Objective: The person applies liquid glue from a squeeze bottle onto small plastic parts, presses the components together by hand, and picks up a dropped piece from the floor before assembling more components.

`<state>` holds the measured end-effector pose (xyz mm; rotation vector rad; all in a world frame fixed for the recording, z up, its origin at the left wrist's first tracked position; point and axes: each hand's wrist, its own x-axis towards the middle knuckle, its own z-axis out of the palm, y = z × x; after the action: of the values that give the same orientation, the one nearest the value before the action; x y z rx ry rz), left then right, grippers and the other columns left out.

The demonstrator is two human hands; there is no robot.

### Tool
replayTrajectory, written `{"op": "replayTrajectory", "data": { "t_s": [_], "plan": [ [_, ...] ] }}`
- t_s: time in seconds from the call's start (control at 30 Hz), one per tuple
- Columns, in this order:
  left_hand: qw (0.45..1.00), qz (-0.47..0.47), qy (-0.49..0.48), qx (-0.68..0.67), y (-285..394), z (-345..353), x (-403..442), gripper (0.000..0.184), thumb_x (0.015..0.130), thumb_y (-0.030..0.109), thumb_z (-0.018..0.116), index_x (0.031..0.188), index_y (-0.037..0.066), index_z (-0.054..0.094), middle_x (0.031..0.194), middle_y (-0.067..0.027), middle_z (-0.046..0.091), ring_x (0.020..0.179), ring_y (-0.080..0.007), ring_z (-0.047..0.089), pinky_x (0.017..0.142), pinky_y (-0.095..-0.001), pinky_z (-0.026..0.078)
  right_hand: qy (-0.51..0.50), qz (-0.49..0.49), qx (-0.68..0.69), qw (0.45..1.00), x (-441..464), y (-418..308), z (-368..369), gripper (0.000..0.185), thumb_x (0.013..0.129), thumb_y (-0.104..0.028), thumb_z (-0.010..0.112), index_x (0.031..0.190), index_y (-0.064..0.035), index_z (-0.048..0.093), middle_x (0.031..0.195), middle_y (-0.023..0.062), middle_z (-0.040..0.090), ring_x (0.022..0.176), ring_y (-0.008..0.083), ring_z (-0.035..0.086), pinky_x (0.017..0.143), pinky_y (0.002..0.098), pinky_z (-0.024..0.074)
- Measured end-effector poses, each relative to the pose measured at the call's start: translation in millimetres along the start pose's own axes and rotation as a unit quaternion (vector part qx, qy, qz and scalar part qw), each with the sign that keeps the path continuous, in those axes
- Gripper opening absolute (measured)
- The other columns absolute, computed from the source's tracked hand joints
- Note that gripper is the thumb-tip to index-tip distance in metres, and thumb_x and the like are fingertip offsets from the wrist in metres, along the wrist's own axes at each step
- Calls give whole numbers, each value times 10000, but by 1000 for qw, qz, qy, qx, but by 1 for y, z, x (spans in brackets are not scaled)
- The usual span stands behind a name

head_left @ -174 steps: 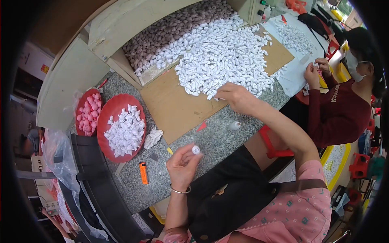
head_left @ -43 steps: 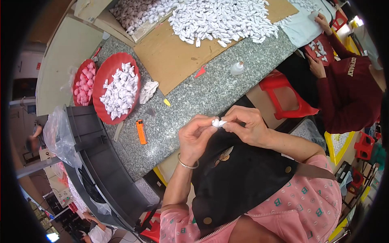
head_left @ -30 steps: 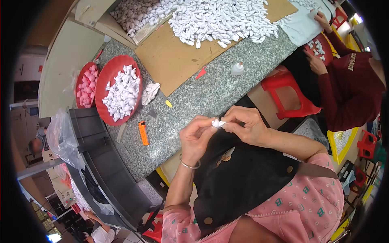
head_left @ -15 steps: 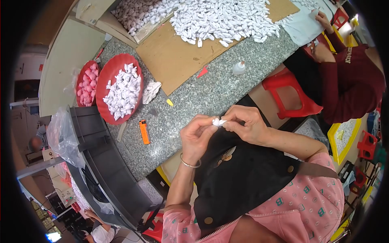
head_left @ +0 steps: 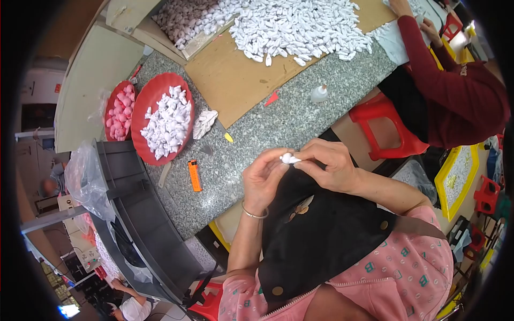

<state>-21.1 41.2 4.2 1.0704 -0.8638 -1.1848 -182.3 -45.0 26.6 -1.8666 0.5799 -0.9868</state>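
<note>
A small white piece of rounded, stuffed-looking shape [head_left: 289, 158] is held between both hands above the near edge of the stone worktop. My left hand [head_left: 262, 179], with a bracelet at the wrist, pinches its left end between thumb and fingers. From the other side, my right hand [head_left: 329, 165] grips the tapered right end in the same way. The fingertips cover part of the piece. Left of my hands lie an orange lighter [head_left: 194, 175], a grey triangular scrap [head_left: 206, 150] and a yellow scrap [head_left: 228, 137].
A red bowl [head_left: 140, 120] of white pieces and a smaller red bowl [head_left: 109, 101] of pink ones stand at left. Cardboard [head_left: 214, 80] carries a big white heap [head_left: 300, 29]. A bottle [head_left: 319, 94] stands nearby. A co-worker [head_left: 460, 101] sits right, beside a red stool [head_left: 388, 125].
My hands keep hold of the white piece, with slight finger shifts showing more of it. The co-worker's arm has reached up across the table. The whole view has shifted slightly.
</note>
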Motion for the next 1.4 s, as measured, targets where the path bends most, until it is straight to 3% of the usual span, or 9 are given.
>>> {"op": "replayTrajectory", "data": {
  "t_s": [0.33, 0.43, 0.5, 0.63, 0.77, 0.97, 1.13, 1.23, 1.4],
  "plan": [
    [997, 44, 34, -62, 0, -15, 11, 247, 912, -1, 564, 1157, 5, 526, 1112, -134, 614, 1008, -204, 613, 909, -326, 501, 31, -2, -25, 999, 1, 8, -3, 256, 734, 56, 717, 969, -6, 636, 873, 106, 619, 714, 176, 629, 649, 275, 509],
    [989, 25, 135, -56, 27, -46, 15, 253, 902, -30, 555, 1151, 0, 530, 1141, -132, 600, 1052, -201, 598, 940, -331, 480, 79, 35, -78, 993, -20, 29, -12, 226, 747, 68, 704, 951, 4, 629, 864, 99, 610, 732, 169, 611, 661, 268, 492],
    [955, 143, 241, -97, 50, -75, 27, 296, 922, 9, 553, 1206, -22, 477, 1154, -152, 578, 1106, -229, 577, 971, -350, 483, 114, 54, -94, 988, -32, 40, -23, 210, 756, 66, 699, 943, 4, 626, 851, 96, 606, 733, 170, 608, 665, 267, 490],
    [898, 147, 292, -295, 62, -147, 25, 414, 961, 105, 526, 1283, -101, 366, 1288, -239, 478, 1240, -286, 480, 1077, -375, 414, 161, 107, -147, 970, -72, 62, -43, 174, 772, 57, 691, 922, 9, 618, 840, 92, 599, 725, 168, 599, 667, 267, 487],
    [910, 186, 368, -35, 63, -90, 18, 414, 950, 85, 537, 1311, -60, 394, 1248, -228, 521, 1133, -311, 548, 969, -344, 461, 173, 199, -191, 946, -138, 95, -56, 145, 790, 45, 657, 916, 8, 597, 815, 103, 565, 693, 187, 589, 655, 278, 485],
    [936, 199, 143, 253, 31, -21, -3, 297, 868, -69, 540, 1164, -45, 545, 1040, -157, 632, 775, -232, 636, 744, -302, 521, 199, 407, -274, 848, -256, 120, -61, 189, 765, -22, 657, 945, 5, 606, 858, 129, 567, 725, 250, 621, 655, 332, 499],
    [911, 204, -177, 312, 7, 8, -10, 164, 798, -105, 608, 946, -43, 644, 955, -161, 666, 799, -222, 668, 722, -283, 531, 263, 496, -214, 799, -301, 116, -54, 253, 821, -126, 675, 1024, 15, 621, 899, 143, 635, 747, 214, 628, 688, 318, 501],
    [896, 155, -303, 283, -21, 18, -8, 227, 775, -63, 664, 998, -24, 652, 1002, -163, 667, 886, -291, 668, 765, -316, 532, 327, 432, -211, 814, -249, 81, -59, 278, 839, -135, 663, 1085, -9, 623, 987, 144, 637, 895, 248, 631, 788, 329, 501],
    [861, 120, -361, 338, -76, 22, -1, 301, 844, 58, 627, 1139, 4, 601, 1249, -180, 553, 1127, -362, 553, 937, -397, 457, 143, 208, -478, 841, -156, 53, -45, 470, 831, -226, 672, 1260, -80, 550, 1203, 138, 582, 1176, 315, 515, 1069, 447, 321]
  ]
}}
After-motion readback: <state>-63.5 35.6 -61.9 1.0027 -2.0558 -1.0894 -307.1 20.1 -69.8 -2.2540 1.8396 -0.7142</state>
